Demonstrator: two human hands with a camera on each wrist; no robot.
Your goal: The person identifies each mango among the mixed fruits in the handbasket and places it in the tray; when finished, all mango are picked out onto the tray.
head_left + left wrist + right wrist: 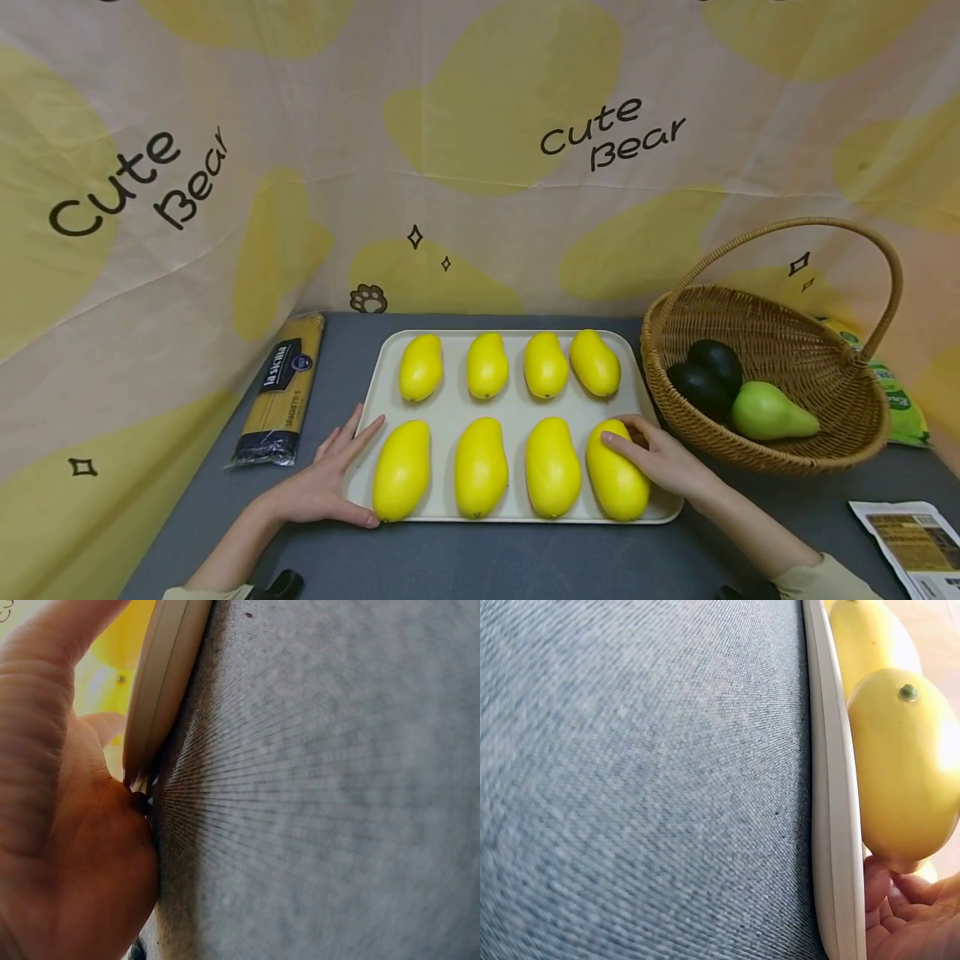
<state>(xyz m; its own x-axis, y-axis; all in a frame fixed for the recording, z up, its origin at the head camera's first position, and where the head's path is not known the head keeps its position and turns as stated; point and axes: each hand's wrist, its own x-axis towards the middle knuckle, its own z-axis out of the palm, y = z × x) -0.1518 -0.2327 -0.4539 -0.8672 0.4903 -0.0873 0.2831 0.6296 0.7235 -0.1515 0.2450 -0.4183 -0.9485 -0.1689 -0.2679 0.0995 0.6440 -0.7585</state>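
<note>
Several yellow mangoes lie in two rows on a cream tray [448, 408] in the head view. My right hand [671, 462] holds the front-right mango [618, 483], thumb on its upper side and fingers around its far right side. In the right wrist view that mango [904, 772] rests inside the tray rim, the fingertips at its lower end. At the tray's front-left corner, my left hand [318, 490] spreads its fingers along the rim, thumb tip beside the front-left mango [402, 471]. The left wrist view shows the palm against the tray's edge [165, 682].
A wicker basket [765, 462] with two dark avocados [708, 375] and a green pear [772, 412] stands right of the tray. A spaghetti pack [277, 392] lies left. Behind the basket is a green-yellow bag [907, 408]; a brown-and-white packet [911, 546] lies front right.
</note>
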